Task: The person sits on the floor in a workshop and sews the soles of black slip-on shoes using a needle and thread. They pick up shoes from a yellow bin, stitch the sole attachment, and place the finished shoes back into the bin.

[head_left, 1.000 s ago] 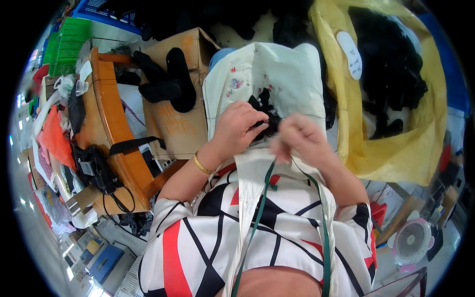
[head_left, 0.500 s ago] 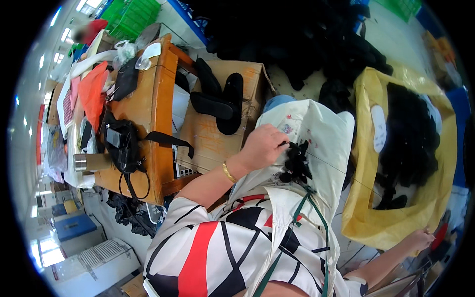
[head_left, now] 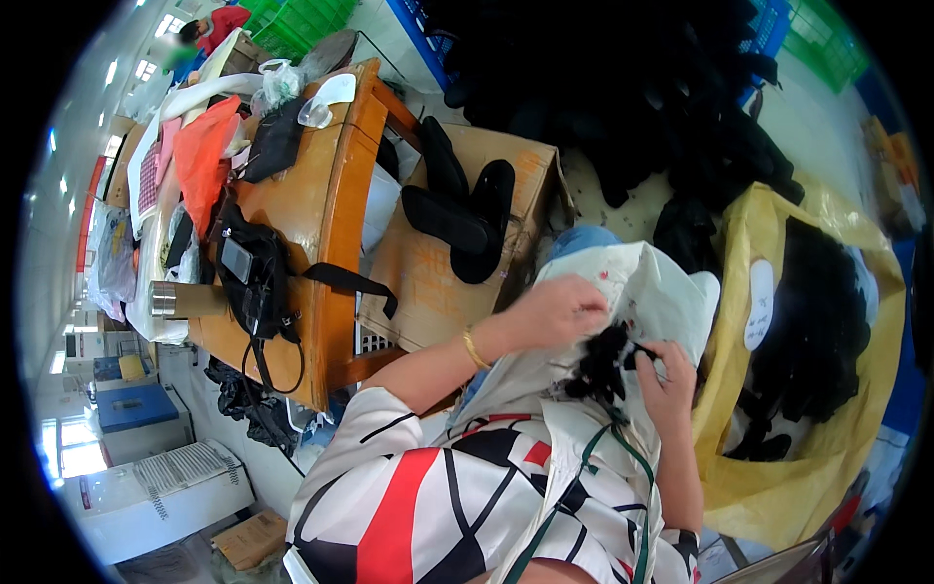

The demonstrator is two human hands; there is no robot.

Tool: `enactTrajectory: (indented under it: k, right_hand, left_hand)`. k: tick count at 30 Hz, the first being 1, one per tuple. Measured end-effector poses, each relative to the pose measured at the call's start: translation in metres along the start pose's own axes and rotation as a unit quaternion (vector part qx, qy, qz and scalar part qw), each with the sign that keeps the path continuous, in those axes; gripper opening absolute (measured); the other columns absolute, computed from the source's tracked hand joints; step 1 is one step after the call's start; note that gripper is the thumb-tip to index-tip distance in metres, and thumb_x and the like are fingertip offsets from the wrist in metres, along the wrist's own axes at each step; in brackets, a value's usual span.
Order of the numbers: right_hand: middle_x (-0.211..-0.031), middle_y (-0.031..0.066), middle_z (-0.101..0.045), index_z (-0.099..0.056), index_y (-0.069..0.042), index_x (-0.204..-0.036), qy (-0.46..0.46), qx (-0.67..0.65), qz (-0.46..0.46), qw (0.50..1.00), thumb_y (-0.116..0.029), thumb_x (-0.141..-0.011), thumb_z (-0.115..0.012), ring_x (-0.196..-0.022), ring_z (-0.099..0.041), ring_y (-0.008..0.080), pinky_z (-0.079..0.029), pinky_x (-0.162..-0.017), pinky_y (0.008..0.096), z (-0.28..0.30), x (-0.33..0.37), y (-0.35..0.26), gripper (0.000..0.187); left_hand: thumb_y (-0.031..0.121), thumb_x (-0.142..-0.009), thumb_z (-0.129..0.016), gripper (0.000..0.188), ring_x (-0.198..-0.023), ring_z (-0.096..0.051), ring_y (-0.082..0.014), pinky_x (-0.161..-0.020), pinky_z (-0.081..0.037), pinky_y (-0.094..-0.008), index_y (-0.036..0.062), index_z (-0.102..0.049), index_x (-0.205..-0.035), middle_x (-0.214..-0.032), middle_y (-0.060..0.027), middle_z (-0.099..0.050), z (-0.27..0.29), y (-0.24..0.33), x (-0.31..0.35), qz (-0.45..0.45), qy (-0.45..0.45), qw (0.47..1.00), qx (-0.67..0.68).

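A tangle of small black scraps (head_left: 600,362) lies in my lap on a white apron (head_left: 671,297). Just above the scraps, my left hand (head_left: 564,310) is closed with the fingertips together; whatever they hold, if anything, is too small to make out. At the right side of the pile my right hand (head_left: 668,378) pinches a small black scrap (head_left: 634,356) between thumb and fingers. Beyond my left arm, several black slippers (head_left: 455,219) rest on a cardboard box (head_left: 409,316).
On my right stands a yellow sack (head_left: 725,477) with black pieces inside. A large black heap (head_left: 623,88) fills the far side by a blue crate (head_left: 418,39). To the left, a wooden table (head_left: 311,209) carries a black bag (head_left: 255,277) and a metal flask (head_left: 185,299).
My right hand has come from beside the yellow sack to the scraps in my lap and now pinches one. My left hand has lifted slightly off the scraps. The whole view has shifted.
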State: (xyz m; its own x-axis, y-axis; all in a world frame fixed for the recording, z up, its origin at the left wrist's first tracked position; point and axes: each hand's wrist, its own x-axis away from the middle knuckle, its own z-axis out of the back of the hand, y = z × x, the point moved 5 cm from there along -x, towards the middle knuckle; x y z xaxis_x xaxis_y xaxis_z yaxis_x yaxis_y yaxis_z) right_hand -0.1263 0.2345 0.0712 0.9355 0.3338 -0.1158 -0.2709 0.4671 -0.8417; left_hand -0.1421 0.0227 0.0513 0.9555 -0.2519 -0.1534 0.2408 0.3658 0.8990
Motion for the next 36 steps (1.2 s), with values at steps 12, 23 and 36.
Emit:
enactTrajectory:
  k: [12,23,36]
  right_hand:
    - [-0.084,-0.0061,-0.054,-0.061,-0.002,-0.1,0.069,-0.206,-0.265,0.939,-0.003,-0.091,-0.063,-0.073,-0.046,0.0016,-0.038,-0.066,0.0162,-0.003,0.024,0.07,0.01]
    - [-0.086,-0.0031,-0.06,-0.059,-0.004,-0.103,0.131,-0.363,-0.253,0.887,-0.01,-0.097,-0.056,-0.073,-0.053,0.0031,-0.04,-0.063,0.0174,-0.011,0.022,0.061,0.009]
    - [-0.087,-0.0055,-0.054,-0.057,-0.003,-0.103,0.349,-0.495,-0.158,0.78,-0.016,-0.099,-0.056,-0.076,-0.044,0.002,-0.037,-0.068,0.0172,-0.011,0.008,0.048,0.013]
  left_hand:
    - [0.034,-0.077,-0.074,0.065,-0.113,-0.057,-0.039,-0.095,-0.049,-0.0438,-0.0084,-0.048,-0.119,-0.119,-0.0251,-0.059,0.215,-0.241,-0.042,0.444,0.306,0.774,-0.333]
    - [0.003,-0.073,-0.054,0.032,-0.087,-0.064,-0.0329,-0.081,-0.053,-0.0403,-0.0088,-0.058,-0.102,-0.097,-0.0186,-0.064,0.241,-0.18,-0.054,0.219,0.486,0.83,0.163]
    - [-0.014,-0.066,-0.054,0.053,-0.113,-0.06,-0.0256,-0.104,-0.044,-0.0401,0.0023,-0.06,-0.116,-0.116,-0.0088,-0.065,-0.085,-0.006,0.025,0.288,0.147,0.608,0.725]
